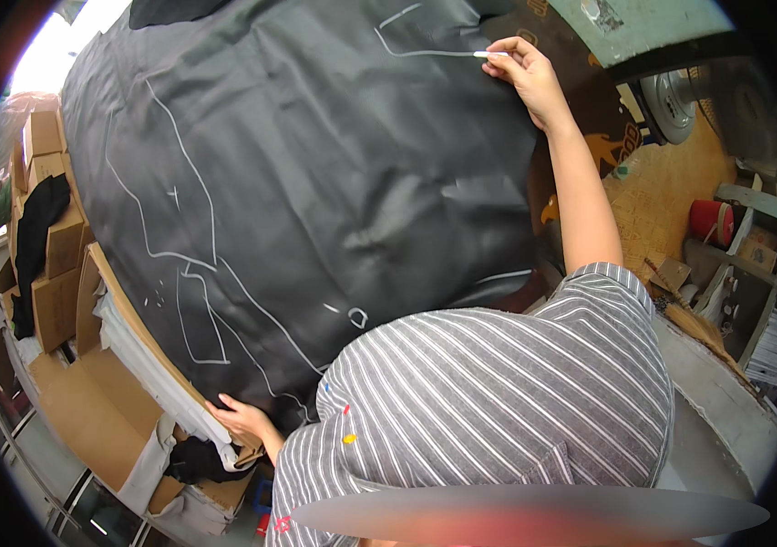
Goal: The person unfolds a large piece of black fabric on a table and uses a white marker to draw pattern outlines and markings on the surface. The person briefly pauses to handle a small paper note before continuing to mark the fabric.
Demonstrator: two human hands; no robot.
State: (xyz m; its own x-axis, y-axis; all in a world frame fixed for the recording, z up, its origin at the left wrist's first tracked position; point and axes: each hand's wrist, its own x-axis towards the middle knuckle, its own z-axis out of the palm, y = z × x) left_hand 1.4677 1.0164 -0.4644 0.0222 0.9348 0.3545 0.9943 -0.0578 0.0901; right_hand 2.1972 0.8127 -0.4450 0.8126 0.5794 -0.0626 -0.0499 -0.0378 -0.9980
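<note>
A large black leather-like sheet (315, 164) covers the work surface, with pale outlines drawn at its left, near edge and far right. At the far right, my right hand (530, 82) pinches a slim white marking stick (488, 55). Its tip touches the sheet at the end of a bent pale line. My left hand (242, 419) lies at the sheet's near left border, fingers stretched out over the table edge (153, 335) and holding nothing. My striped sleeve and upper body hide the sheet's near right part.
Cardboard boxes (58, 242) are stacked along the left side, with a black cloth (35, 246) draped over them. An open carton (101, 419) stands nearer. On the right are a round grey machine part (666, 108), a red spool (712, 221) and a compartment shelf (753, 264).
</note>
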